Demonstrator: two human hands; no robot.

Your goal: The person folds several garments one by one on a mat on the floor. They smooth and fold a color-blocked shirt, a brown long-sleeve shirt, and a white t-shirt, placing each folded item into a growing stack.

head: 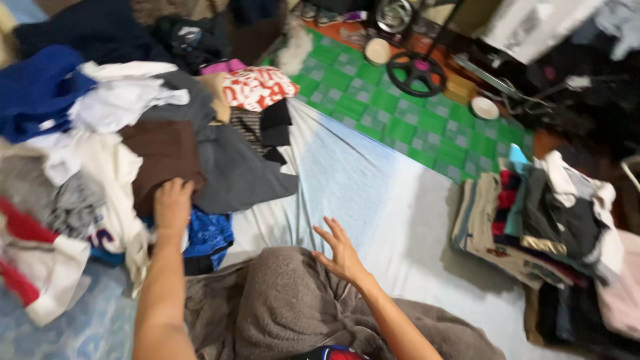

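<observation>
My left hand (173, 203) reaches into a heap of loose clothes (113, 127) at the left, its fingers closed on the edge of a brown garment (163, 157). A blue patterned cloth (208, 235) lies just right of that hand. My right hand (341, 250) is spread open, resting on the far edge of a grey-brown fleecy cloth (287, 307) that covers my lap. Beyond it stretches a pale blue sheet (360, 180).
A stack of folded clothes (533, 220) stands at the right on the sheet. Past the sheet lies a green checked floor mat (407, 113) with a black wheel-shaped thing (417, 72), bowls (485, 108) and clutter. A red-and-white printed garment (257, 87) tops the heap.
</observation>
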